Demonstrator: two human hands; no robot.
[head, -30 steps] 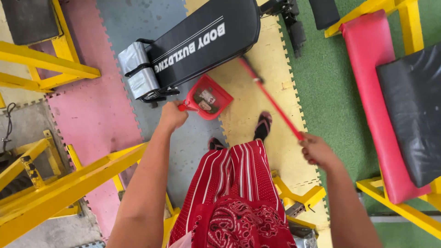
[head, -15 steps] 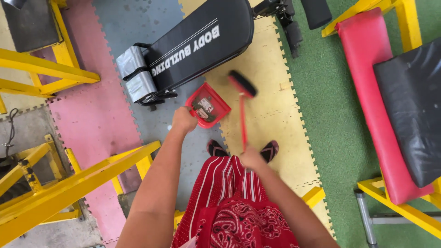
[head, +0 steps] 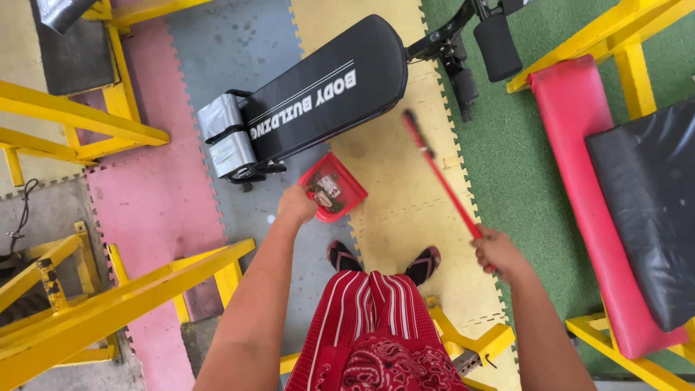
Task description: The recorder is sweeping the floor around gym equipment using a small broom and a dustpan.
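My left grip (head: 295,205) is closed around the handle of a red dustpan (head: 333,186), which juts out just ahead of my knuckles and is tipped slightly, with a few scraps of litter lying in its tray. My right grip (head: 494,252) is wrapped tight around the lower end of a red broom stick (head: 439,172); the stick slants up and away from that grip toward the left, its far end blurred over the yellow floor mat (head: 405,195). The dustpan sits well to the left of my right grip, apart from the stick. Just beyond the dustpan stands a black padded bench (head: 318,94). To the right of my right grip lie the green turf (head: 521,159) and a red pad (head: 586,166). A yellow frame (head: 123,289) crosses below my left grip.
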